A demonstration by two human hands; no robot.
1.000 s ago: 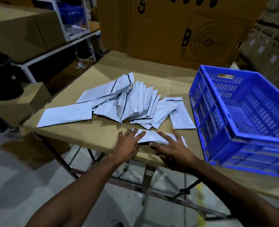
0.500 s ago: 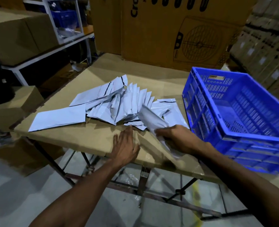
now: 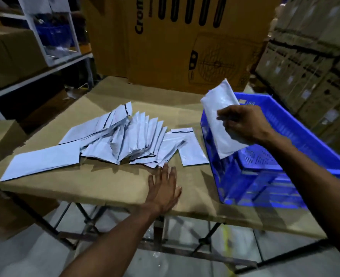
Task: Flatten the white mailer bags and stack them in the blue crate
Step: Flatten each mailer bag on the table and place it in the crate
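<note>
Both hands are busy: the right hand [image 3: 245,124] pinches one white bag [image 3: 223,108], holding it up tilted over the near-left corner of the blue crate [image 3: 297,136]. Her or his left hand [image 3: 164,188] lies flat, fingers straight, on the table [image 3: 105,184], just short of the pile [image 3: 125,136] of bags fanned out across the middle. Big cartons [image 3: 185,47] stand behind.
</note>
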